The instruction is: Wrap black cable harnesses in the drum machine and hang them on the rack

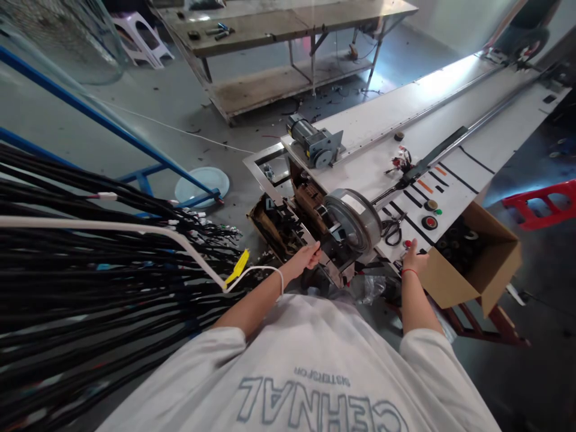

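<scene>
My left hand is closed at the near end of the machine, its fingertips pinched together beside a black metal part. What lies between them is too small to make out. Just beyond it stands a large round grey wheel with a pale label on its rim. At the bench's near right edge, my right hand has its fingers apart, close to a small red knob; whether it touches the knob is unclear. Black-handled scissors and a roll of tape lie just past this hand.
A long white bench carries a motor, a metal rail and dark strips. An open cardboard box stands at right, near a red plastic stool. Black cable bundles hang on a blue frame at left. Behind is a wooden workbench.
</scene>
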A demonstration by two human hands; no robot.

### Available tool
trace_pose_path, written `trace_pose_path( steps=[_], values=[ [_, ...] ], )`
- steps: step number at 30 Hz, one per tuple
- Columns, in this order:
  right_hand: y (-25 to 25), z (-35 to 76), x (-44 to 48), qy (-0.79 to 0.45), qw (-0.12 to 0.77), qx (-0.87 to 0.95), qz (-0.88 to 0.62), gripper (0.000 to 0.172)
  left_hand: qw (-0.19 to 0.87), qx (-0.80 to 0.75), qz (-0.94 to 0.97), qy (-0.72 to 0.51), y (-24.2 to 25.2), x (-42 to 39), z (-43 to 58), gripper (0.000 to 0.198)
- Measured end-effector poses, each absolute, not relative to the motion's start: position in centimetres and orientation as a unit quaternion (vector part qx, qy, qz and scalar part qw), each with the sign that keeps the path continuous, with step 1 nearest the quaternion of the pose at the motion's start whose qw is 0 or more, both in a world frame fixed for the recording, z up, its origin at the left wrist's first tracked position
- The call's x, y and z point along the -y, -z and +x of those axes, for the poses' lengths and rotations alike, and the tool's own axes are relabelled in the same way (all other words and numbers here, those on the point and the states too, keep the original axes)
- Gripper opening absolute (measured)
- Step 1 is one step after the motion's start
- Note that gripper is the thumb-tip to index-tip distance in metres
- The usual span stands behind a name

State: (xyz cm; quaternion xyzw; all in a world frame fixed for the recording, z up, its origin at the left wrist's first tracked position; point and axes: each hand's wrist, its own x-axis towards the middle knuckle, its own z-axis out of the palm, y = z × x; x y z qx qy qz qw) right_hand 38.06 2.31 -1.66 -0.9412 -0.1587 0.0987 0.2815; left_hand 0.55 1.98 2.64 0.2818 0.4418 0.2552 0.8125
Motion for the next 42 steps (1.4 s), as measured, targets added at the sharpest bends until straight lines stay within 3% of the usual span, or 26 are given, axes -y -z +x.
trace_pose_path(
  steps=[11,14,16,20,25,33,42],
  values=[
    [1.5,38.0,-2.3,-0.099,0.283,0.151,-0.942,0.07,0.832,-0.407,0.287,-0.246,-1.5,-1.3,-0.5,0.041],
    [1.8,38.2,-2.2,-0.096,0.283,0.162,-0.941,0.073,0.824,-0.38,0.406,-0.108,-1.3,-1.5,-2.3,0.038],
    [1.9,38.2,-2.2,-0.095,0.278,0.165,-0.941,0.073,0.763,-0.392,0.513,-0.036,-0.8,-1.2,-3.9,0.037],
    [1.7,38.0,-2.2,-0.095,0.282,0.163,-0.941,0.073,0.598,-0.516,0.597,-0.141,0.0,0.7,-6.9,0.04],
    [1.1,37.5,-2.1,-0.098,0.295,0.149,-0.939,0.073,0.521,-0.521,0.633,-0.238,-0.9,2.5,-7.0,0.042],
    [0.9,37.5,-1.9,-0.1,0.296,0.162,-0.936,0.068,0.52,-0.521,0.632,-0.243,-1.9,0.6,-2.8,0.048],
    [0.5,37.3,-2.0,-0.125,0.276,0.161,-0.939,0.075,0.532,-0.509,0.624,-0.261,-2.0,-1.9,0.0,0.05]
  ],
)
